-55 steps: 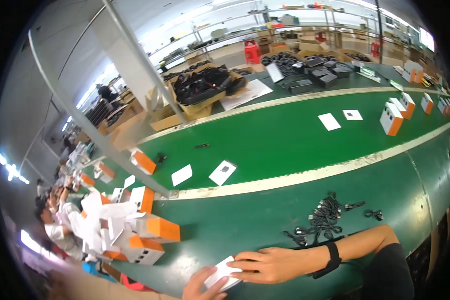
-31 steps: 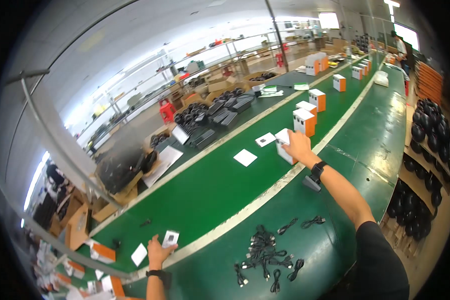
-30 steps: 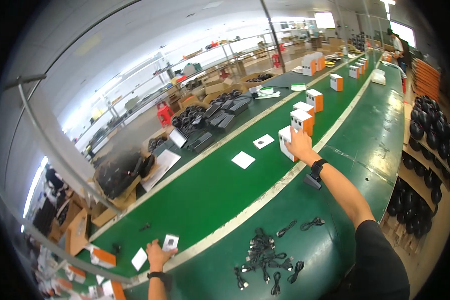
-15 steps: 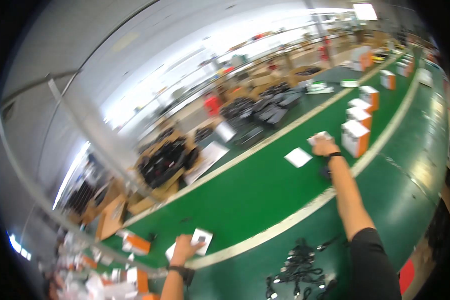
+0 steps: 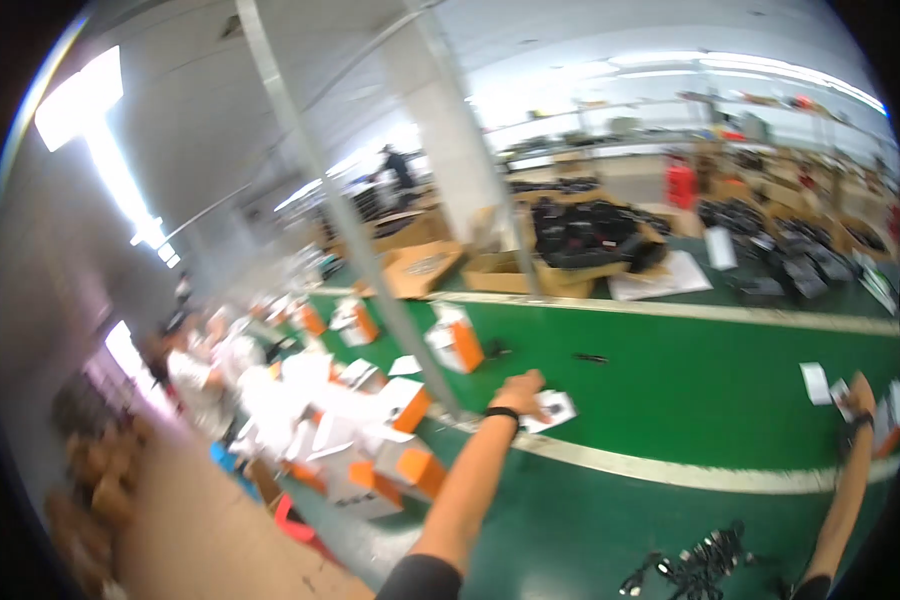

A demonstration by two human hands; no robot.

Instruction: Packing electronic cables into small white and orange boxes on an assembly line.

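While the left hand (image 5: 518, 388) rests closed on a small white card (image 5: 552, 408) on the green tabletop (image 5: 670, 400), the right hand (image 5: 858, 396) touches another card, grip unclear; both cards look thin, light, bendable; best lifted by an edge.

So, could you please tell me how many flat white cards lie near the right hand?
2: one white card on the green belt left of the right hand, another touching it. Others may be hidden.

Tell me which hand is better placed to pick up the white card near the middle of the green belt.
Left. The left hand already rests at the white card, while the right hand is stretched far along the green belt beside other cards.
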